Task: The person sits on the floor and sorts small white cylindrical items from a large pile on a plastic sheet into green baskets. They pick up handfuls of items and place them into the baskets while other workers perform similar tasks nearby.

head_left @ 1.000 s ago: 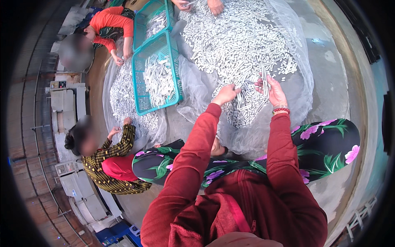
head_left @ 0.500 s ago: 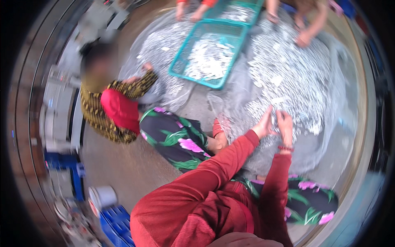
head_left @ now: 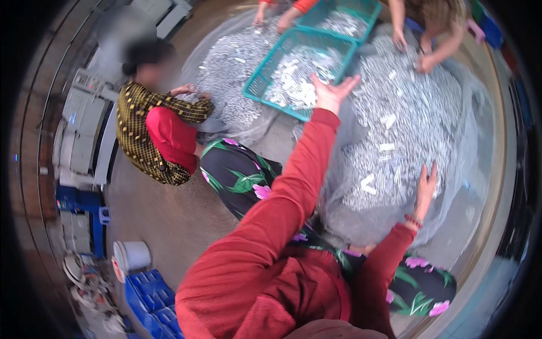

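My left hand (head_left: 332, 93) reaches far forward over the near right rim of a teal plastic basket (head_left: 255, 93), its fingers spread. I see nothing held in it. Inside the basket lies a heap of small white and silvery pieces (head_left: 293, 79), too small to name. My right hand (head_left: 426, 189), with a red beaded bracelet on its wrist, is at the near right side of a big pile of thin silvery pieces (head_left: 403, 113). Its fingers are stretched out and apart, and no object shows in them. A few larger white strips (head_left: 368, 183) lie on the pile.
Clear plastic sheeting (head_left: 477, 118) spreads under the pile. A second teal basket (head_left: 370, 17) stands behind the first. At left, a person (head_left: 149, 124) squats by another silvery pile (head_left: 231, 79). Other people's hands (head_left: 426, 59) work at the back. A white bucket (head_left: 132, 255) and blue crate (head_left: 149, 296) stand lower left.
My hands, close together over the near pile before, have parted. The left went forward and left to the basket; the right moved slightly right and down. The view has shifted a little.
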Demonstrator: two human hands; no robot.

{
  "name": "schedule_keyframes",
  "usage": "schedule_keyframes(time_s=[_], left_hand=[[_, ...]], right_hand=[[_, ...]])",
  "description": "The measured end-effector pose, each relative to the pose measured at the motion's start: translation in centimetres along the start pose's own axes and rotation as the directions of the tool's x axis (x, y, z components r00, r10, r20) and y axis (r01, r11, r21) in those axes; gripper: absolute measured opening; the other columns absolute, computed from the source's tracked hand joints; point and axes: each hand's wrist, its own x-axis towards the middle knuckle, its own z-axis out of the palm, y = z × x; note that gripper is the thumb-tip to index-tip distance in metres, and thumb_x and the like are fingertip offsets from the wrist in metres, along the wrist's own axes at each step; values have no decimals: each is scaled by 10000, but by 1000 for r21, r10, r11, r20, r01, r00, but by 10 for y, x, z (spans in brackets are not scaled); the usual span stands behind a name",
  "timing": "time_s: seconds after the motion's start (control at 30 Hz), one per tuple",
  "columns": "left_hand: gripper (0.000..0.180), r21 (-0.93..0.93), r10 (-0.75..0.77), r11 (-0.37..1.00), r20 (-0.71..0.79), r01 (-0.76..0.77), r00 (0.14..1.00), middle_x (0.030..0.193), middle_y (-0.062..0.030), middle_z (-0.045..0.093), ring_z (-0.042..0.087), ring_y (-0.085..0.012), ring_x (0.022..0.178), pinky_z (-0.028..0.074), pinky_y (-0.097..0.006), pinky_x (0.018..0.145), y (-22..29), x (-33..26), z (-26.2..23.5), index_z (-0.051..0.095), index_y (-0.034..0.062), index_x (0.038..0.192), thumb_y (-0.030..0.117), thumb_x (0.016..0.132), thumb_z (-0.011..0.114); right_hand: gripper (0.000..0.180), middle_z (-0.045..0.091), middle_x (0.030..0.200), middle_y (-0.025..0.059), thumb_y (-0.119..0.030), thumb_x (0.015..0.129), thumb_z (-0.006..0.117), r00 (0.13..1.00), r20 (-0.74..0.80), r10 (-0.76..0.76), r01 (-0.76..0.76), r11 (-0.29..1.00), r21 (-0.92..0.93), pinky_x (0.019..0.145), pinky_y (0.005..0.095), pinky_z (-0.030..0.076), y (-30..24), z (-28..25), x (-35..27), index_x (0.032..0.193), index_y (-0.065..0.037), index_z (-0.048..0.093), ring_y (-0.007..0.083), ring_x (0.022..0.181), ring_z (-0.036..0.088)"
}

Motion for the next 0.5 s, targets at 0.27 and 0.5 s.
schedule_keyframes(time_s=[0.27,0.5], left_hand=[[483,690,-387,-714,-240,-124,890,910,-147,574,568,-242,863,477,-398,716,-108,-58,-155,497,82,1120,319,725,642],[437,74,-402,-913,-3,-401,916,1092,-269,408,494,-488,913,468,-439,761,-126,-113,-217,424,106,1147,1,729,493]], right_hand=[[1162,331,1222,368,-335,492,819,828,356,433,-316,885,-343,945,422,355,60,42,-28,1383,-184,89,451,1146,370],[1275,92,1357,339,-320,427,849,763,401,506,-354,847,-396,993,489,260,48,74,-17,1359,-370,-19,527,1230,145]])
